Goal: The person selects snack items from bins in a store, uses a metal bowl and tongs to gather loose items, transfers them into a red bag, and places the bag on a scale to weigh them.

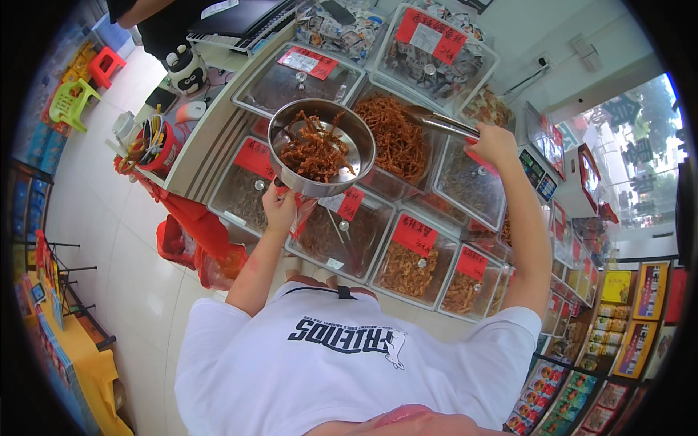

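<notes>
My left hand [280, 206] grips the handle of a round stainless-steel pan [357, 158]. Reddish-brown dried snack strips [316, 146] lie in a heap inside it. A crinkled red and clear plastic piece [303, 213] hangs beside that hand. In my right hand [494, 146] is a pair of metal tongs [444, 122], whose tips touch a pile of similar strips [393, 136] in an uncovered clear plastic bin. The pan is held just left of this bin, above the neighbouring lidded ones. Whether the tongs pinch any strips I cannot tell.
Lidded clear bins [341, 245] with red written signs surround the uncovered one. A weighing scale [537, 173] stands at the right. To the left are a red pen holder [159, 144], a counter edge [218, 147] and red bags [204, 234]. Another person [152, 27] stands at the upper left.
</notes>
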Tool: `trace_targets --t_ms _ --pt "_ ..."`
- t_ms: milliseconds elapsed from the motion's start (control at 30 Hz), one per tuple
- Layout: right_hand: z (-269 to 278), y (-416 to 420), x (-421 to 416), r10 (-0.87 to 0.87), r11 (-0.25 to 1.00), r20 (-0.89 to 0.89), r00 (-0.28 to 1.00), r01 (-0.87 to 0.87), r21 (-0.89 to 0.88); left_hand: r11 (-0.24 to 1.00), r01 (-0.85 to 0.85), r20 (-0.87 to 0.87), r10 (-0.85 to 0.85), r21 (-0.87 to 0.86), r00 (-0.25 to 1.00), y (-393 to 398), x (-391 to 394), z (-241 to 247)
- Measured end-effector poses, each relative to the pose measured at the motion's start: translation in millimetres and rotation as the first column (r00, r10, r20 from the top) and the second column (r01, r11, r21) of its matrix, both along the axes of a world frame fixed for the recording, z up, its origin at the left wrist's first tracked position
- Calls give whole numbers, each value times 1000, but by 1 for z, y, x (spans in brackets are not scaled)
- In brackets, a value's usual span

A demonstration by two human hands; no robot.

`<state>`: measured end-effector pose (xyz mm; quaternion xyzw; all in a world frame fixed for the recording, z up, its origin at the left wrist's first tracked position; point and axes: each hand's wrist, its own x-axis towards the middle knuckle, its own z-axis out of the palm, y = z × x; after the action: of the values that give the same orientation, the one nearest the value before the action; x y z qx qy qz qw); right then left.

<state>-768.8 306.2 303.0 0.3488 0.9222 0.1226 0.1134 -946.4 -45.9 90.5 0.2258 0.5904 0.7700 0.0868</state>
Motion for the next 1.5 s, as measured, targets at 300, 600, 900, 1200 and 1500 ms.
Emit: trace_targets --t_ms 300,600,900,1200,1500 --pt "96 -51 44 254 967 -312 915 -245 71 1000 20 -158 -16 23 987 -1 32 19" --pt "138 -135 49 851 465 46 524 -791 397 998 -16 -274 -3 -68 962 -12 91 8" --pt "109 -250 68 764 28 574 296 -903 428 993 106 -424 -78 43 902 -54 151 66" --pt "169 -306 168 763 249 407 501 -810 531 990 142 -484 -123 2 866 -118 202 27" --pt "174 -305 253 635 351 446 631 -750 561 979 187 -454 -205 -86 867 -78 265 20"
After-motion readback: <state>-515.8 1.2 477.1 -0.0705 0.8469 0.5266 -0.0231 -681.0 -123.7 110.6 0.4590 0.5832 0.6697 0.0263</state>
